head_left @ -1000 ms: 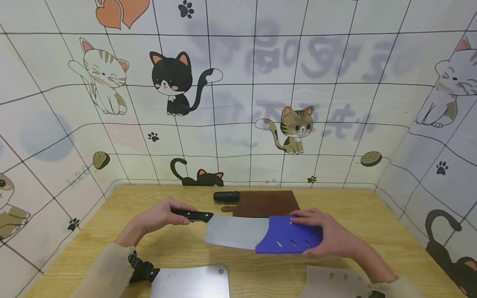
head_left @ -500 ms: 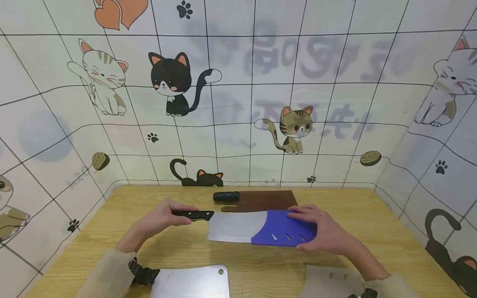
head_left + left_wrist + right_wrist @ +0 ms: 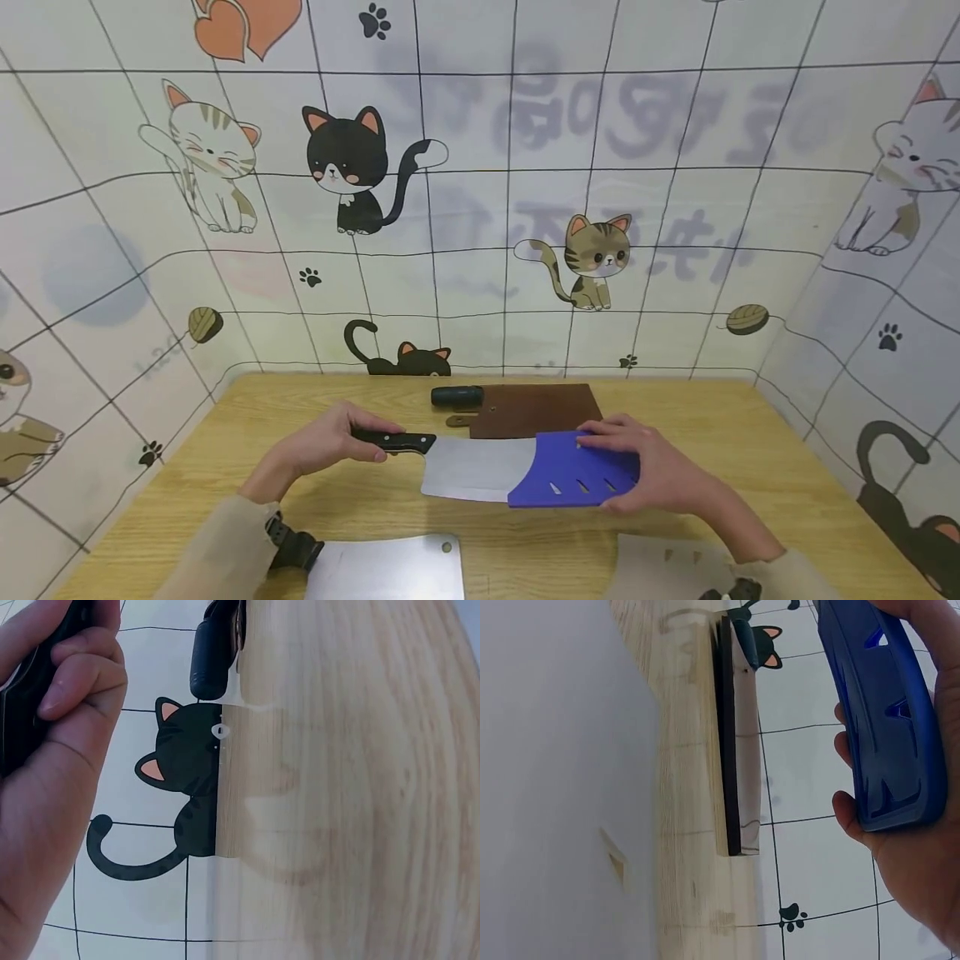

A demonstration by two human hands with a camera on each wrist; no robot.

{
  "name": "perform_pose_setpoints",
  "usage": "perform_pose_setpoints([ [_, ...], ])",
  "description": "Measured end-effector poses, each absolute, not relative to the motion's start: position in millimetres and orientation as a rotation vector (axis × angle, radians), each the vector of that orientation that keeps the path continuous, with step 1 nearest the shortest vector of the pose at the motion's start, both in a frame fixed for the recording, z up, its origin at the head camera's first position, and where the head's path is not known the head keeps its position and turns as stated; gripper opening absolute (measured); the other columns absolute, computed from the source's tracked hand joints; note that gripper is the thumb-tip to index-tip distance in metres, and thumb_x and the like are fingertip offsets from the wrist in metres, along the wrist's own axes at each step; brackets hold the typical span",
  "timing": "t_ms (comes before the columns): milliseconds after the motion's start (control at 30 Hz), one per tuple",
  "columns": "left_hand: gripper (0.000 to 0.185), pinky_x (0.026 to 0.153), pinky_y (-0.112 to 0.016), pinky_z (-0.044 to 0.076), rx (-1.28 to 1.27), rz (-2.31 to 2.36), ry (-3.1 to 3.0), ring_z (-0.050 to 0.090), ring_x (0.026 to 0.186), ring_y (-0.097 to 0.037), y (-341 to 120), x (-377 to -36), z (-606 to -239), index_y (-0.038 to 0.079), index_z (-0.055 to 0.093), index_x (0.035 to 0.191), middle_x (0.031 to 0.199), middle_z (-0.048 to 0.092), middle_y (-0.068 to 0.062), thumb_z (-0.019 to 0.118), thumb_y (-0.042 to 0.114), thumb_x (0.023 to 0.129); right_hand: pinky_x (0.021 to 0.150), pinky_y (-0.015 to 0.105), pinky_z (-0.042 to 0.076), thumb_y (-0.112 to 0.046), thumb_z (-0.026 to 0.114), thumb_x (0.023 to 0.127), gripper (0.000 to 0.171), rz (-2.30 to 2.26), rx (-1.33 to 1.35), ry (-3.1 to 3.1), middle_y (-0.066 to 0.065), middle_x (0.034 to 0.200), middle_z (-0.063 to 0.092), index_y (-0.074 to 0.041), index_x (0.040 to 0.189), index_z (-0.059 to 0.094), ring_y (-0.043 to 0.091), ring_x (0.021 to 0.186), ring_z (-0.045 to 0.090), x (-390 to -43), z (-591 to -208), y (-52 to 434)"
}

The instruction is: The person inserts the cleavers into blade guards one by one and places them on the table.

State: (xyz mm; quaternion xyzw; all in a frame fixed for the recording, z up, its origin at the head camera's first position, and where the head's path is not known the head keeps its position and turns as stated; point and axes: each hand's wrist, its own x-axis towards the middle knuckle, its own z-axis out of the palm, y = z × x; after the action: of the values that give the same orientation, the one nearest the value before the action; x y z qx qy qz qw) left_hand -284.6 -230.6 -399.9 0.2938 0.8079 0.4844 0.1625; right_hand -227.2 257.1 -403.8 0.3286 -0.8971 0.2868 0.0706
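Over the middle of the wooden surface (image 3: pixel 750 433) I've got both hands up and working. My left hand (image 3: pixel 324 443) is curled round the black handle (image 3: pixel 393 439) of a cleaver (image 3: pixel 477 468), fingers wrapped over the top and thumb underneath; the left wrist view shows those fingers bent tight against the dark grip. My right hand (image 3: pixel 651 471) grips the blue blade cover (image 3: pixel 576 472), thumb on its upper edge, fingers curled round the far end. From the right wrist view I see the cover edge-on in the palm, its slots showing. The cleaver's bare steel runs level from the handle and its far end disappears inside the blue cover, so the blade is partly sheathed, with a good stretch of metal exposed between my hands. Both are held just above the surface, roughly centre.

Just behind them lies a second knife in a brown sheath (image 3: pixel 536 410), its dark handle (image 3: pixel 456 396) pointing left, flat on the surface near the back wall. Closer to me, at the bottom edge of the head view, another bare steel blade (image 3: pixel 384 568) with a hole near its corner lies by my left sleeve, and a pale cover with slots (image 3: pixel 671 567) lies by my right sleeve. Cartoon cat wallpaper (image 3: pixel 352 167) surrounds the surface on three sides
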Motion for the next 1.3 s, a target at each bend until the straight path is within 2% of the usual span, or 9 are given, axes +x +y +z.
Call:
perform_pose_setpoints([
  [133,0.036,0.081,-0.028,0.051,0.846,1.363,2.305,0.063,0.097,-0.016,-230,-286,-399,0.004,0.074,0.125,0.124,0.070,-0.015,0.077,0.005,0.089,0.094,0.048,0.045,-0.038,0.094,0.064,0.076,0.875,0.996,-2.688,-0.003,0.141,0.061,-0.023,0.135,0.070,0.020,0.128,0.048,-227,-404,258],
  [333,0.038,0.082,-0.031,0.049,0.749,1.437,2.313,0.061,0.101,-0.020,-226,-285,-396,0.002,0.072,0.127,0.124,0.070,-0.014,0.078,0.011,0.091,0.091,0.038,0.046,-0.038,0.095,0.061,0.078,0.891,0.967,-2.629,-0.001,0.140,0.062,-0.020,0.133,0.071,0.021,0.125,0.050,-226,-403,256],
  [567,0.036,0.079,-0.029,0.049,0.753,1.433,2.382,0.060,0.099,-0.020,-220,-284,-395,0.002,0.074,0.125,0.121,0.072,-0.013,0.079,0.010,0.090,0.092,0.044,0.045,-0.040,0.095,0.062,0.077,0.859,0.914,-2.635,-0.002,0.139,0.062,-0.017,0.132,0.072,0.023,0.125,0.050,-228,-402,250],
  [833,0.036,0.080,-0.028,0.053,0.840,1.391,2.359,0.064,0.097,-0.015,-224,-284,-392,0.000,0.073,0.124,0.123,0.071,-0.016,0.078,0.003,0.088,0.094,0.040,0.042,-0.035,0.097,0.060,0.077,0.909,1.008,-2.572,-0.001,0.138,0.063,-0.017,0.131,0.072,0.014,0.125,0.049,-228,-409,253],
  [1067,0.036,0.079,-0.027,0.051,0.862,1.365,2.347,0.063,0.094,-0.014,-221,-283,-392,0.006,0.075,0.123,0.120,0.072,-0.012,0.079,0.004,0.088,0.097,0.034,0.044,-0.035,0.097,0.060,0.079,0.985,1.137,-2.593,-0.003,0.140,0.061,-0.022,0.134,0.071,0.012,0.128,0.047,-225,-406,247],
  [1300,0.036,0.081,-0.028,0.052,0.830,1.412,2.360,0.065,0.100,-0.016,-216,-279,-396,0.002,0.074,0.124,0.123,0.071,-0.015,0.079,0.008,0.089,0.095,0.042,0.044,-0.036,0.096,0.060,0.078,0.932,1.070,-2.608,-0.003,0.139,0.062,-0.021,0.133,0.072,0.015,0.127,0.049,-225,-405,244],
])
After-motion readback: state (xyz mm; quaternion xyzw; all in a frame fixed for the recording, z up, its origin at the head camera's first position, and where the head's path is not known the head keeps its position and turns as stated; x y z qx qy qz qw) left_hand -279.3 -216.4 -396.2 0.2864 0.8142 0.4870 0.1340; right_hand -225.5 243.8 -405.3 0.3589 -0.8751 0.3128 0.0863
